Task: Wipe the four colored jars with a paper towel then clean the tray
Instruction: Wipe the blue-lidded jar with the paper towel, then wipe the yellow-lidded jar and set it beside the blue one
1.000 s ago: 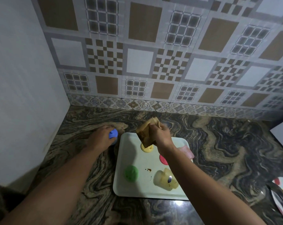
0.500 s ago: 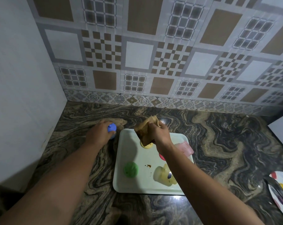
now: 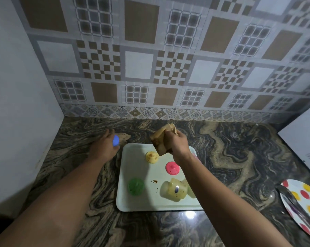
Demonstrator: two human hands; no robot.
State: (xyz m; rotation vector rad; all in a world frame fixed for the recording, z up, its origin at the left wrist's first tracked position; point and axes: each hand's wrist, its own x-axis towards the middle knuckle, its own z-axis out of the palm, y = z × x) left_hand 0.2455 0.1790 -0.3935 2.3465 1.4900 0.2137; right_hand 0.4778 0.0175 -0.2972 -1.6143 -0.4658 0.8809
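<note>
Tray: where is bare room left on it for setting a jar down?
The tray is bare along its left edge above the green lid, and in the near strip below it. The middle and right are crowded: yellow lid, pink lid, a jar on its side, brown spots.

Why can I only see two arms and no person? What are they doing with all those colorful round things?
The camera sits on the person's head, looking down, so only their arms show. The left hand holds a blue-lidded jar on the marbled counter, beside the white tray. The right hand holds a stained paper towel above the tray. On the tray sit a yellow lid, a pink lid, a green lid and a clear jar lying on its side. A dotted plate lies far right.
</note>
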